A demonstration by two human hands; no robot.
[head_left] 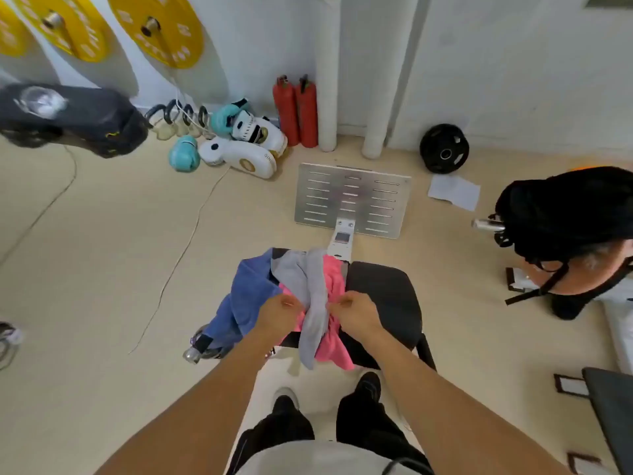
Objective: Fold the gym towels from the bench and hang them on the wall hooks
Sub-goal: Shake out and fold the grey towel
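Fingers, left hand (279,311): curled, pinching the grey towel (313,303) at its left edge, centre of the frame. Fingers, right hand (356,311): curled likewise, pinching the same towel at its right edge. The fingertips themselves are hidden under the knuckles; the grip is judged from the bunched cloth between the two hands.

Grey towel: draped in a crumpled band over the pile, its near end hanging off the bench edge toward the lower centre of the frame.

Pink towel (334,347): lies beneath the grey one, unfolded, a corner hanging over the near edge.

Blue towel (248,296): lies left of centre, crumpled, spilling off the left side of the bench.

Bench (387,296): black padded seat, centre right, bare on its right half.

Step in hand, as judged: the first towel is being taken up from the pile; nothing is folded and nothing is hung.

Next move, as judged: the grey towel is to be lifted clear of the pink one and spread flat, so that edges can be matched. No wall hooks are seen; they must be looked for elsewhere.
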